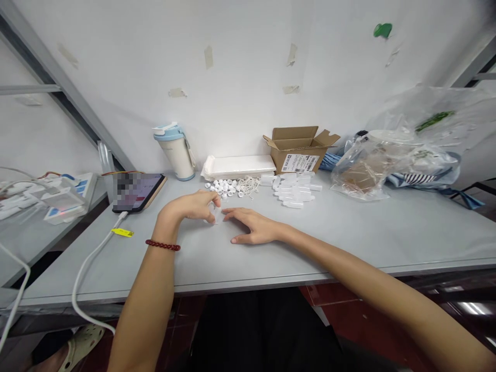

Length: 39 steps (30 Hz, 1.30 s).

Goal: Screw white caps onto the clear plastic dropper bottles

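My left hand (198,205), with a dark red bead bracelet at the wrist, has its thumb and fingers curled around a small translucent plastic bottle (217,215) just above the grey table (217,263). Part of that piece is hidden by the fingers. To its right, my right hand (253,226) is held low over the table, fingers apart and nothing in them, its fingertips near the bottle. Beyond the hands lie a pile of small white caps (225,187), a heap of thin white stick-like pieces (249,186) and a group of translucent white bottles (293,190).
A phone (139,194) with a white cable (91,253) lies at left. Along the wall stand a tumbler (177,155), a stack of flat white packs (240,166) and an open cardboard box (298,152). Clear plastic bags (364,175) sit at right.
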Tool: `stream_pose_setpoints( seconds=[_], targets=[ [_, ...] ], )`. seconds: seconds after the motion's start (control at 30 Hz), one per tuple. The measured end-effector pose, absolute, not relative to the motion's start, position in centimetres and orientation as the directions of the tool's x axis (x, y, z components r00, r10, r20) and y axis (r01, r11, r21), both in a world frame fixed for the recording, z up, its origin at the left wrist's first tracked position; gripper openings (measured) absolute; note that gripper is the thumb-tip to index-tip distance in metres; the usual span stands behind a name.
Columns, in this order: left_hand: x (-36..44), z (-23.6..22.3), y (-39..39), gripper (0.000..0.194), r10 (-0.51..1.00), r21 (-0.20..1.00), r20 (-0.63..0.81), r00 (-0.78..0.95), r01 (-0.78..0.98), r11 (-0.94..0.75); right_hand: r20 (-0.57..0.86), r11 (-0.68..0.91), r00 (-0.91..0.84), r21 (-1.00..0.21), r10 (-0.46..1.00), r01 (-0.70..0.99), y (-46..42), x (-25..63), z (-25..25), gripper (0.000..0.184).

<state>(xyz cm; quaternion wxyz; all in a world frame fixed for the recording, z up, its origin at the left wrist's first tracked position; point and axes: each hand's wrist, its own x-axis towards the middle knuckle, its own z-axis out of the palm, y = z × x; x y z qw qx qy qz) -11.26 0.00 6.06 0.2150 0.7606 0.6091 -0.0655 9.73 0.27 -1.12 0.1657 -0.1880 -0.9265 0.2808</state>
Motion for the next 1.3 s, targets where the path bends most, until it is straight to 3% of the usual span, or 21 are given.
stream_pose_setpoints(
  seconds=[0.2, 0.4, 0.6, 0.73, 0.8, 1.0, 1.3],
  targets=[
    [-11.2, 6.1, -0.1, 0.050, 0.910, 0.250, -0.347, 0.228, 0.957, -0.145, 0.221, 0.787, -0.881, -0.572, 0.419, 0.231, 0.3, 9.7, -1.2, 0.054],
    [-11.2, 5.8, 0.0, 0.042, 0.926, 0.321, -0.226, 0.303, 0.920, -0.223, 0.229, 0.791, -0.883, -0.572, 0.410, 0.219, 0.3, 9.7, -1.2, 0.054],
    [-9.0, 3.6, 1.3, 0.027, 0.939, 0.352, 0.089, 0.333, 0.871, -0.342, 0.250, 0.773, -0.870, -0.600, 0.425, 0.206, 0.4, 9.8, -1.2, 0.048],
    [-6.9, 1.3, 2.3, 0.028, 0.881, 0.283, 0.310, 0.357, 0.850, -0.445, 0.263, 0.728, -0.795, -0.617, 0.547, 0.297, 1.4, 11.0, -0.2, 0.026],
    [-6.0, 0.3, 2.6, 0.029, 0.842, 0.241, 0.364, 0.399, 0.833, -0.498, 0.285, 0.714, -0.712, -0.561, 0.642, 0.419, 2.4, 12.3, 0.4, 0.019],
    [-4.0, -1.2, 2.7, 0.036, 0.785, 0.119, 0.428, 0.448, 0.833, -0.540, 0.315, 0.506, -0.428, -0.232, 0.847, 0.831, 5.6, 16.4, 1.5, 0.030],
    [-2.2, -1.8, 3.0, 0.043, 0.783, 0.042, 0.350, 0.515, 0.826, -0.562, 0.335, 0.426, -0.400, -0.004, 0.853, 0.905, 6.4, 15.8, 0.4, 0.036]
  ],
)
